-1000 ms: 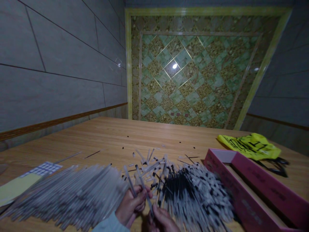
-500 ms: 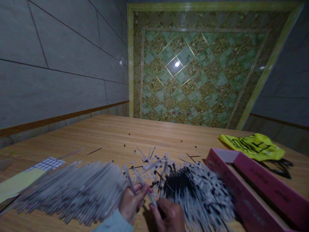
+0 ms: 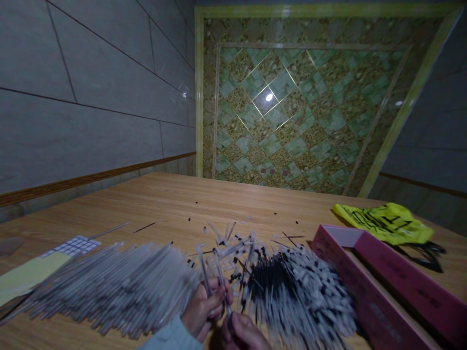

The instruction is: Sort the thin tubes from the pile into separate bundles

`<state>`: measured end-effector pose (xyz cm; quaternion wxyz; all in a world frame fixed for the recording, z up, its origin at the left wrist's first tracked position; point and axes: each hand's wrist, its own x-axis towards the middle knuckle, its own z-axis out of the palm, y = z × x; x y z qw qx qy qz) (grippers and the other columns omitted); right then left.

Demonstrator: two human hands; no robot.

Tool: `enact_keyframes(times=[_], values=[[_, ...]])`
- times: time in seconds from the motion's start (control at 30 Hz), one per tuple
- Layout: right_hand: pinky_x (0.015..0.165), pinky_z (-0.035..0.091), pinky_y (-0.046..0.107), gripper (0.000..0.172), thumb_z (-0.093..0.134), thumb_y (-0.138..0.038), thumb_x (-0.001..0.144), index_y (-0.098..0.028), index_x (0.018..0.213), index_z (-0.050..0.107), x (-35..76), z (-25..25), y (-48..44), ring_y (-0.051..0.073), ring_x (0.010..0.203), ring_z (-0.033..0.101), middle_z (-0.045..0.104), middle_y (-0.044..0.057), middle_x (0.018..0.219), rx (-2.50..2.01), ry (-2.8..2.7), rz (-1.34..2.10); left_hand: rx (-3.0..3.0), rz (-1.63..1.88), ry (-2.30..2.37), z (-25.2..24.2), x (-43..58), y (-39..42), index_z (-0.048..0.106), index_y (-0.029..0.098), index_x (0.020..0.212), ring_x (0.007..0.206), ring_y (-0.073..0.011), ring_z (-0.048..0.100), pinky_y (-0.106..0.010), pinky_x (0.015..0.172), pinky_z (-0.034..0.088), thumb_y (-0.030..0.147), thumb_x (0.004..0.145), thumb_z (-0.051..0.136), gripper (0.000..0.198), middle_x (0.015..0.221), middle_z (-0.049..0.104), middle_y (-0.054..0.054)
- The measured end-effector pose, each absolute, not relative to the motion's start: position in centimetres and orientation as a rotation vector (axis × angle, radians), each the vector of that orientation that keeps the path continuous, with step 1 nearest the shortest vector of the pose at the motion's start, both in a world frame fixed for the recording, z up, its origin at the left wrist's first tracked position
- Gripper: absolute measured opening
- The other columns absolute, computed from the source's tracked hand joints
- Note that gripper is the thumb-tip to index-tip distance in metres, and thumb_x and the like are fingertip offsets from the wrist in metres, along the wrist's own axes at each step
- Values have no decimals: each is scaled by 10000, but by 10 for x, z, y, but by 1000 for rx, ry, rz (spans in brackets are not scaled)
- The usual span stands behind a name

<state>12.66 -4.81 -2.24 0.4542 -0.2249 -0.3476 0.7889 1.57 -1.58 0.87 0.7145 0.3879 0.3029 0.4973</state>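
Note:
My left hand (image 3: 205, 307), in a pale blue sleeve, is closed round a clear pen tube (image 3: 204, 270) that stands up from the fist. Its fingertips also touch a second pen tube (image 3: 221, 277), tilted, whose lower end is pinched in my right hand (image 3: 243, 334). The right hand's lower part is cut off by the frame edge, and its far fingers are hidden. Left of the hands lies a wide heap of clear pen tubes (image 3: 127, 287). To their right is a pile of pens (image 3: 292, 287) with black sections and whitish ends.
Small loose clear and black pieces (image 3: 233, 248) are scattered beyond the hands. At the right stand a pink open box (image 3: 368, 291) and a yellow bag (image 3: 386, 222) with black print. A yellow pad (image 3: 32, 274) lies at the left on the wooden table (image 3: 164, 194).
My right hand has dropped and shifted slightly left along the second tube. My left hand has moved a little right, and both tubes now stand more upright.

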Motion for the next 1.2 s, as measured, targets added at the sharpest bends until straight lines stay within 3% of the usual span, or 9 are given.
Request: enact_keyframes(times=[0.2,0.33,0.43,0.53,0.6,0.67,0.87,1.03,1.2], values=[[332,155,189,541,655,-649,558,-121,471,577,132,-19,-46,27,275,234,369,-62,306,-737,-1026,1772,846,1094,762,9,15,-15,568,118,657,311,29,188,-194,367,47,503,524,757,450,538,556,13],[347,148,202,533,574,-642,655,-136,488,576,135,-20,-46,47,291,263,393,-47,326,-976,-1228,1551,887,1109,806,5,19,-13,578,113,589,297,15,140,-199,356,35,535,533,737,455,364,360,97],[396,148,227,472,602,-532,687,-169,405,495,141,-21,-47,69,360,292,380,-38,356,-1218,-1396,1089,924,1135,895,2,17,-9,582,112,558,292,2,137,-197,353,36,566,542,714,473,315,245,125],[441,176,254,352,638,-390,681,-183,422,520,148,-20,-48,97,426,337,425,-18,402,-1422,-1494,572,855,1247,951,3,8,-3,582,118,584,311,1,126,-183,354,45,566,536,717,471,334,222,134],[449,196,256,324,626,-374,689,-186,445,523,151,-19,-49,103,431,352,421,-21,409,-1450,-1481,462,789,1301,908,5,1,0,581,124,623,328,4,97,-170,355,51,554,538,722,460,355,192,147],[442,222,239,368,611,-419,703,-183,451,482,151,-18,-49,98,432,359,396,-32,416,-1359,-1391,580,768,1267,865,7,0,1,573,126,627,327,10,95,-163,349,57,539,541,728,450,370,217,143],[294,189,169,395,562,-546,739,-179,611,490,147,-16,-41,42,273,255,430,-72,374,-890,-875,1440,760,985,757,12,10,-11,596,120,684,297,42,189,-160,342,44,477,490,785,447,545,569,22],[293,202,124,290,693,-393,676,-174,794,544,157,-1,-41,23,332,298,508,-65,510,-674,-657,1518,897,744,665,18,8,-20,646,114,690,279,27,218,-185,343,26,471,566,750,392,494,622,-33],[301,111,111,390,684,-407,712,-195,1004,534,167,14,-44,-7,333,139,384,-118,493,-679,-680,1570,1044,607,638,26,7,-29,678,120,652,270,3,216,-215,347,23,469,573,741,363,469,632,-51]])
